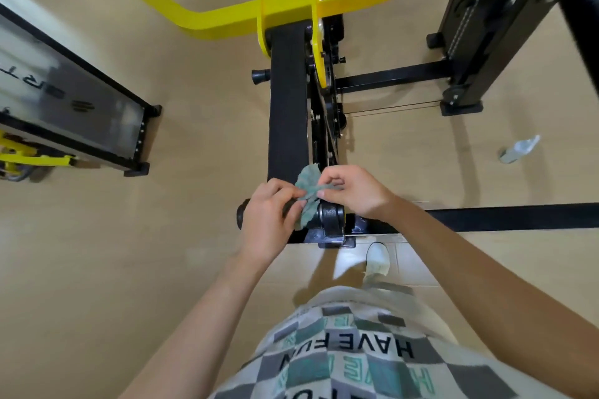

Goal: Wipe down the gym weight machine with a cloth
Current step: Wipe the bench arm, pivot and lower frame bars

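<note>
Standing over gym weight machine (287,81), looking straight down black beam (287,139). Gripping teal cloth (308,186) with both hands: pinched in left hand (267,217) with curled fingers and thumb at one end, pinched in right hand (351,193) between thumb and forefingers at the other. Neither hand flat or loose. Cloth bunched and drawn between them, held over near end of beam, just above black pivot bracket (330,217); cannot tell whether touching metal there. Reads as readying the cloth rather than wiping proper: gathering or folding into a pad, judging from two-handed pinch and crumpled shape. No telling how much of machine already wiped; call it somewhere mid-task at best. Next move likely calling for one hand to take the cloth alone, flatten it onto beam or bracket and rub along, minding snag risk at cable and pulley parts (327,126) just beside beam. Further off, yellow bar (259,14), well apart from both hands. Containers: just one, clear bottle (518,150) lying on floor (97,236) off to right, well apart from beam; too blurred to tell contents or cap.
</note>
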